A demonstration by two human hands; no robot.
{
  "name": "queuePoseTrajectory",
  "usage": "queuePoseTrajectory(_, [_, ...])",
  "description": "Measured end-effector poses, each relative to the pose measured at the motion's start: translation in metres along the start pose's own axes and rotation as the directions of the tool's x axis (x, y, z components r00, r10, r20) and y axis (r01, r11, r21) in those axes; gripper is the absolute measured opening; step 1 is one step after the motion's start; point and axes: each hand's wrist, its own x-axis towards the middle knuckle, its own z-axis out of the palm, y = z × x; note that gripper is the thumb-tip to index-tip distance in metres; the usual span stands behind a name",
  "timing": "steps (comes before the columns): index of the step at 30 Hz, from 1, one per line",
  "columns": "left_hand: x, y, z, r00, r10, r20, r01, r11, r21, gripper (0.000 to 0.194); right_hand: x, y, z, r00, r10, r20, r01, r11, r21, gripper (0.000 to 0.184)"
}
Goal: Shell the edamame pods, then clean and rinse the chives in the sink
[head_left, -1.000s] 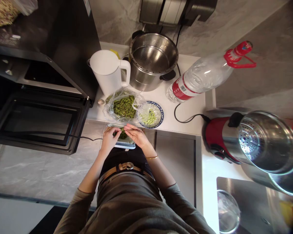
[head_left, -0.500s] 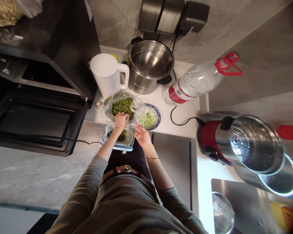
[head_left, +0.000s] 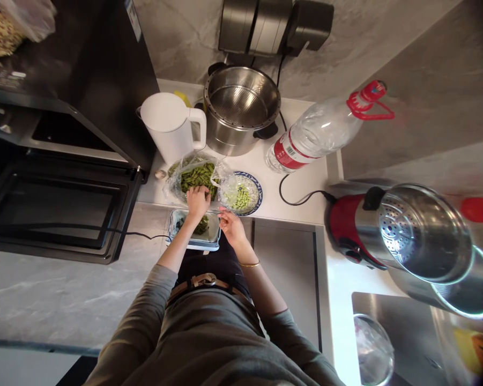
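Observation:
Green edamame pods (head_left: 199, 176) fill an opened clear plastic bag (head_left: 172, 185) on the counter. My left hand (head_left: 198, 203) lies over the near edge of the bag, fingers curled down at the pods; what they grip is hidden. To the right, my right hand (head_left: 230, 225) is raised with thumb and fingertips pinched together, and anything between them is too small to name. Just beyond it, shelled light-green beans (head_left: 241, 198) lie on a blue-rimmed plate (head_left: 259, 195). Below my hands, a small bin (head_left: 215, 241) at the counter's edge holds dark green scraps (head_left: 202, 226).
Behind the bag stand a white jug (head_left: 166, 126) and a steel pot (head_left: 233, 139). A large water bottle (head_left: 317, 136) is right of them. An oven door (head_left: 64, 198) hangs open at left. A red-based steamer (head_left: 348, 228) stands near the sink (head_left: 406, 321).
The view has shifted slightly. My left hand remains at the bag's near edge, and my right hand stays pinched beside the plate with a small shift of its fingers.

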Motion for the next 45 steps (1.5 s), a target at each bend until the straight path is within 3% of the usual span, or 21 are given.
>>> queuePoseTrajectory(4, [-0.016,-0.008,-0.019,0.989,0.046,-0.142,-0.085,0.955,-0.284,0.016,-0.001,-0.002,0.012,0.995,-0.099,0.021,0.101,0.987,-0.122,0.020])
queuePoseTrajectory(8, [-0.054,-0.007,-0.034,0.965,0.192,-0.181,-0.250,0.881,-0.401,0.019,-0.004,-0.002,0.026,0.981,-0.156,0.119,0.179,0.960,-0.217,0.030])
queuePoseTrajectory(11, [-0.080,-0.006,-0.038,0.947,0.245,-0.210,-0.309,0.876,-0.371,0.025,-0.006,0.001,0.032,0.974,-0.192,0.124,0.216,0.949,-0.229,0.030])
queuePoseTrajectory(15, [-0.094,-0.010,-0.041,0.924,0.282,-0.258,-0.340,0.915,-0.219,0.025,-0.009,0.005,0.034,0.980,-0.172,0.096,0.187,0.964,-0.190,0.028])
queuePoseTrajectory(19, [-0.095,-0.009,-0.046,0.907,0.366,-0.210,-0.387,0.919,-0.072,0.022,-0.011,0.007,0.033,0.985,-0.137,0.109,0.156,0.969,-0.194,0.024])
queuePoseTrajectory(26, [-0.100,-0.002,-0.041,0.931,0.338,-0.140,-0.335,0.941,0.045,0.028,-0.015,0.016,0.036,0.987,-0.158,0.029,0.160,0.982,-0.098,0.020])
queuePoseTrajectory(31, [-0.105,0.002,-0.037,0.978,0.149,-0.148,-0.179,0.961,-0.213,0.030,-0.020,0.028,0.043,0.986,-0.164,0.013,0.164,0.986,0.004,0.021])
queuePoseTrajectory(34, [-0.106,0.006,-0.042,0.997,0.054,-0.051,-0.070,0.914,-0.399,0.035,-0.022,0.031,0.045,0.984,-0.175,0.034,0.174,0.985,0.017,0.026])
queuePoseTrajectory(36, [-0.106,0.010,-0.046,0.998,0.059,0.015,-0.047,0.907,-0.419,0.036,-0.023,0.031,0.046,0.979,-0.206,0.008,0.206,0.979,0.000,0.029])
queuePoseTrajectory(41, [-0.104,0.013,-0.050,0.978,0.177,0.111,-0.153,0.968,-0.197,0.029,-0.022,0.036,0.047,0.941,-0.311,-0.134,0.302,0.950,-0.083,0.030])
queuePoseTrajectory(45, [-0.104,0.003,-0.056,0.960,0.231,0.161,-0.229,0.973,-0.034,0.026,-0.019,0.037,0.042,0.973,-0.215,-0.086,0.203,0.971,-0.127,0.028])
